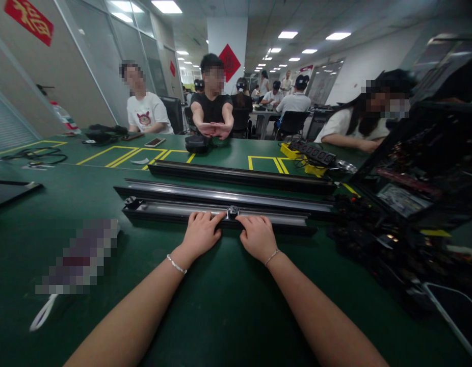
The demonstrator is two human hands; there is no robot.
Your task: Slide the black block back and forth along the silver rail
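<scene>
A long black metal rail (175,210) with a silver-grey inner channel lies crosswise on the table. Seated in its channel near the middle is a small black fitting (233,211). My left hand (201,233) is closed over the rail's near edge, thumb in front, with the index fingertip at the fitting's left side. On the other side my right hand (258,236) grips the same edge, its index fingertip close to the fitting's right side. Whether either fingertip presses the fitting I cannot tell. At the rail's left end sits another black fitting (133,202).
Two more black rails (220,193) (239,176) lie behind, parallel. A blurred-out flat object (83,252) with a white strap is at left. Dark cables and parts (366,229) heap at right beside a tilted black panel (419,168). Several people sit beyond the green table (220,316).
</scene>
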